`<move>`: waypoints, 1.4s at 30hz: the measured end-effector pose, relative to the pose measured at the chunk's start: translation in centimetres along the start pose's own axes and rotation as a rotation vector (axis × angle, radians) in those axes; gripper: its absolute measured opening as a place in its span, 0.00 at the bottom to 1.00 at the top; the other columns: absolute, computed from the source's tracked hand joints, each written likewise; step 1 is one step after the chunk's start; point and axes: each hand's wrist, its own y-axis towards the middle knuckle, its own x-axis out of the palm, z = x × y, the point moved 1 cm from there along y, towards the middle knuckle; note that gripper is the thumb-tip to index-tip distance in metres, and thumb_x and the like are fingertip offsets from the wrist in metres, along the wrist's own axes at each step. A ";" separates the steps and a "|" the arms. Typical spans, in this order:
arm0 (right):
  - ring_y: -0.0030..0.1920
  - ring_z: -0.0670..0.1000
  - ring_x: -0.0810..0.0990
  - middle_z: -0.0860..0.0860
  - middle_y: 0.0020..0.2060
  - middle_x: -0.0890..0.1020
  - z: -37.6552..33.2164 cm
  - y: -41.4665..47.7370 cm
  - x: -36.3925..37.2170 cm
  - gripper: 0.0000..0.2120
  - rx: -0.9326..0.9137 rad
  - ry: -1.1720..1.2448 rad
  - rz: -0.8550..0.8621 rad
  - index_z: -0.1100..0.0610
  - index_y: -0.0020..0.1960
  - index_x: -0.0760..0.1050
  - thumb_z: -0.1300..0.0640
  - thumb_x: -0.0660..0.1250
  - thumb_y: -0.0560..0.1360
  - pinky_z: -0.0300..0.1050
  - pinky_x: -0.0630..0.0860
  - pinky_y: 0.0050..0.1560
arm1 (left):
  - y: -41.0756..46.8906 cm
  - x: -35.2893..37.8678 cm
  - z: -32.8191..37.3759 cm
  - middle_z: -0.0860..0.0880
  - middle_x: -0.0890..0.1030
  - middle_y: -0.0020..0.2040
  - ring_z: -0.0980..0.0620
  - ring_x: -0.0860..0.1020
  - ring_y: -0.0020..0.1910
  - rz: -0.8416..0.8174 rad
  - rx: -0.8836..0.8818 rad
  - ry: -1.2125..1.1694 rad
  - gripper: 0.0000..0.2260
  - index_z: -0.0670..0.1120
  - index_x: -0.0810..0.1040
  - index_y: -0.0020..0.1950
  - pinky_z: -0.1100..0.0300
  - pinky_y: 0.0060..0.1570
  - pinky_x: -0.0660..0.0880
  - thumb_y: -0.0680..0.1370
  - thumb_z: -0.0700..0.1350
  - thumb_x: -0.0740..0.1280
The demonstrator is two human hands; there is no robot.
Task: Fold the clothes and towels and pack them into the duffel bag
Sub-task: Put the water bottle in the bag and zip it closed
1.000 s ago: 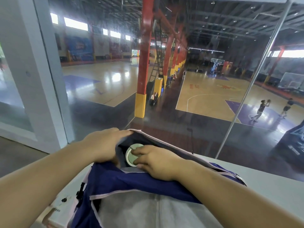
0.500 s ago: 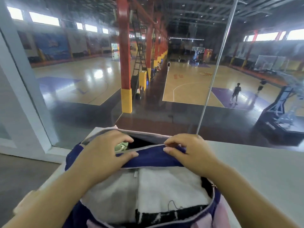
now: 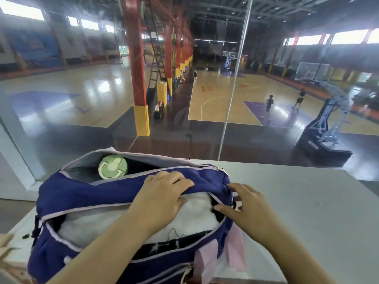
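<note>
A navy duffel bag (image 3: 86, 193) with lilac trim lies open on a grey table (image 3: 297, 201). Folded white towel (image 3: 196, 219) fills its main compartment, and a black garment (image 3: 164, 245) lies along the near edge. My left hand (image 3: 162, 197) pinches the blue middle flap, fingers over it and thumb under it against the towel. My right hand (image 3: 244, 206) is at the bag's right end with fingers spread, touching the opening's edge near the zipper pull (image 3: 224, 171). A round green lid (image 3: 112, 167) shows in the rear compartment.
Pink straps (image 3: 235, 249) hang off the bag's near right corner. A glass wall with a metal post (image 3: 231, 95) rises just behind the table's far edge, and a basketball hall lies below. The table's left edge is close to the bag.
My left hand slid right along the blue flap. My right hand let go of the flap and moved to the bag's right end. The green lid is more exposed.
</note>
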 end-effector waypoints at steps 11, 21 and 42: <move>0.31 0.48 0.72 0.49 0.30 0.76 1.1 -1.5 -0.4 0.14 0.183 0.228 -0.165 0.56 0.36 0.72 0.48 0.67 0.75 0.46 0.75 0.38 | 2.1 1.9 2.5 0.49 0.82 0.44 0.45 0.80 0.39 0.079 0.050 0.036 0.21 0.50 0.80 0.52 0.49 0.39 0.79 0.63 0.32 0.69; 0.37 0.48 0.79 0.48 0.37 0.79 2.0 -1.8 -1.6 0.11 0.057 0.408 -0.182 0.49 0.42 0.74 0.61 0.59 0.78 0.50 0.80 0.45 | 2.2 2.1 5.3 0.52 0.80 0.41 0.46 0.78 0.37 0.125 0.122 0.004 0.13 0.51 0.80 0.47 0.48 0.35 0.79 0.66 0.37 0.68; 0.33 0.50 0.80 0.51 0.31 0.81 1.5 -1.8 -2.9 0.07 0.022 0.723 -0.054 0.56 0.42 0.76 0.67 0.66 0.75 0.43 0.79 0.39 | 1.9 0.7 6.1 0.56 0.77 0.46 0.52 0.74 0.42 0.004 0.150 -0.078 0.11 0.53 0.78 0.50 0.53 0.43 0.75 0.70 0.51 0.61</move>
